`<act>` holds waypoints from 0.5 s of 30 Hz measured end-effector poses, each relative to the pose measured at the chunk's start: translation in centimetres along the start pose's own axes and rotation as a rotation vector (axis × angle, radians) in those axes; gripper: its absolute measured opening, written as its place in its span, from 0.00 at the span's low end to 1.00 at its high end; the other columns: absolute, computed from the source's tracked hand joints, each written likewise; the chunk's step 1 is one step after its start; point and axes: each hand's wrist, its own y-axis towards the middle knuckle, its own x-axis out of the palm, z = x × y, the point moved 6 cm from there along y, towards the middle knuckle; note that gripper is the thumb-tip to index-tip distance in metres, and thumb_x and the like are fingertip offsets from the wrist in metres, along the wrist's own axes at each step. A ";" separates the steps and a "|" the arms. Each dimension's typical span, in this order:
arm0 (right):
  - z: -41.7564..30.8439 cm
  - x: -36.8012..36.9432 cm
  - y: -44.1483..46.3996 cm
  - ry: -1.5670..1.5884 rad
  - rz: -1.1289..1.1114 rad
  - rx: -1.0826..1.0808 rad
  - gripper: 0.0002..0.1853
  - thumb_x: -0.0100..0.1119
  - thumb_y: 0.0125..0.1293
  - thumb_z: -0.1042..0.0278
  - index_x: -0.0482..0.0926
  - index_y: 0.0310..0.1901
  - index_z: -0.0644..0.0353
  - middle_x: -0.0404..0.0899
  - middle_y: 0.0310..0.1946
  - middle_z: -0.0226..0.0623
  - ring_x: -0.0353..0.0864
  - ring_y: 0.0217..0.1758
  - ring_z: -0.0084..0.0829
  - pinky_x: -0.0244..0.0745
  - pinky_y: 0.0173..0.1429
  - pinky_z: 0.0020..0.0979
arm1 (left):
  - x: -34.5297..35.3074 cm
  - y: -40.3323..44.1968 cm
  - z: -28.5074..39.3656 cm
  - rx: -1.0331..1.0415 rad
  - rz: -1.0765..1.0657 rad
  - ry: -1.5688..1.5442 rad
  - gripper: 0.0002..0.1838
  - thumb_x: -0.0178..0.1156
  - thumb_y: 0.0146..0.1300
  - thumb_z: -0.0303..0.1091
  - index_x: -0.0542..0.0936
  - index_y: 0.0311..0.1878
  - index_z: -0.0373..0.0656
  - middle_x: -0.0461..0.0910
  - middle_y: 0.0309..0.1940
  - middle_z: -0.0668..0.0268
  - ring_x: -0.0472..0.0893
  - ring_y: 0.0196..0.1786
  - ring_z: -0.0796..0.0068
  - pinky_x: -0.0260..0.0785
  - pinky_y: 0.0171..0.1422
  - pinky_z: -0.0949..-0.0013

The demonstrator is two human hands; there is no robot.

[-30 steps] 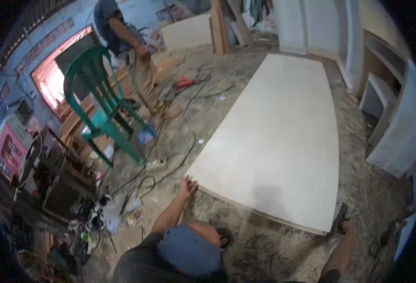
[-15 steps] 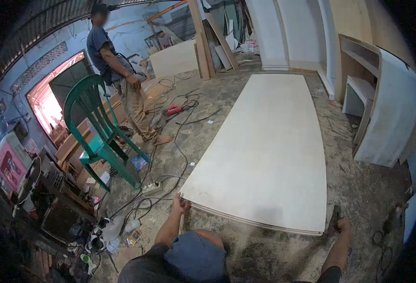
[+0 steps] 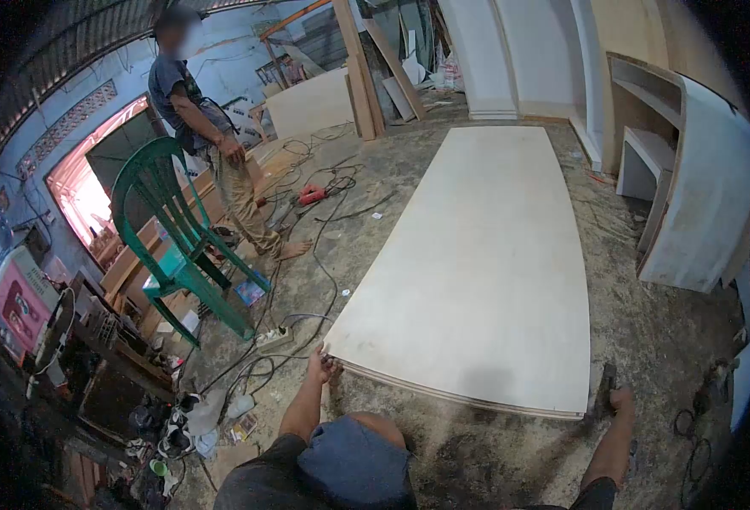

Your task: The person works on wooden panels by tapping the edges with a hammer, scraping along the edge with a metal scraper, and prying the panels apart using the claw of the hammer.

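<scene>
A long pale plywood panel (image 3: 485, 272) lies on the floor in front of me, its layered near edge facing me. At the near left corner of the panel, my left hand (image 3: 325, 365) is closed on the edge, some fingers curled underneath. Beyond the near right corner, my right hand (image 3: 620, 399) is closed around a dark hammer-like tool (image 3: 609, 376). The tool's blocky end points upward, beside the panel's right edge and apart from it. Its exact kind is hard to make out.
A green plastic chair (image 3: 189, 276) stands left. Behind it is a barefoot person (image 3: 243, 187). Cables (image 3: 328, 272) and a red tool (image 3: 312, 195) lie on the floor left of the panel. A curved white cabinet (image 3: 698, 183) stands right; a power strip (image 3: 274, 338) lies near my left hand.
The view has shifted slightly. My right hand and its dark tool have moved up a little beside the panel's edge. My left hand stays at the corner.
</scene>
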 end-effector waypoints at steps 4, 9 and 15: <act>0.8 1.2 2.1 0.033 0.084 0.036 0.24 0.49 0.66 0.67 0.60 0.61 0.69 0.70 0.54 0.54 0.73 0.54 0.45 0.72 0.53 0.45 | 0.4 -1.7 0.4 0.018 -0.077 -0.004 0.20 0.60 0.56 0.50 0.70 0.43 0.45 0.66 0.28 0.69 0.67 0.26 0.77 0.69 0.28 0.72; 4.9 5.6 10.1 0.095 -0.050 0.086 0.36 0.59 0.61 0.55 0.58 0.63 0.70 0.66 0.58 0.56 0.69 0.61 0.44 0.70 0.57 0.42 | 0.1 -1.2 -0.1 -0.012 -0.012 0.007 0.21 0.59 0.56 0.53 0.70 0.43 0.47 0.66 0.30 0.69 0.68 0.29 0.74 0.70 0.31 0.69; 0.5 0.7 1.1 -0.076 0.137 0.012 0.41 0.61 0.56 0.45 0.62 0.59 0.74 0.65 0.59 0.57 0.67 0.62 0.48 0.70 0.58 0.42 | -0.1 -0.2 -0.7 -0.016 -0.102 0.007 0.24 0.57 0.56 0.55 0.72 0.46 0.46 0.69 0.36 0.68 0.69 0.37 0.72 0.69 0.39 0.67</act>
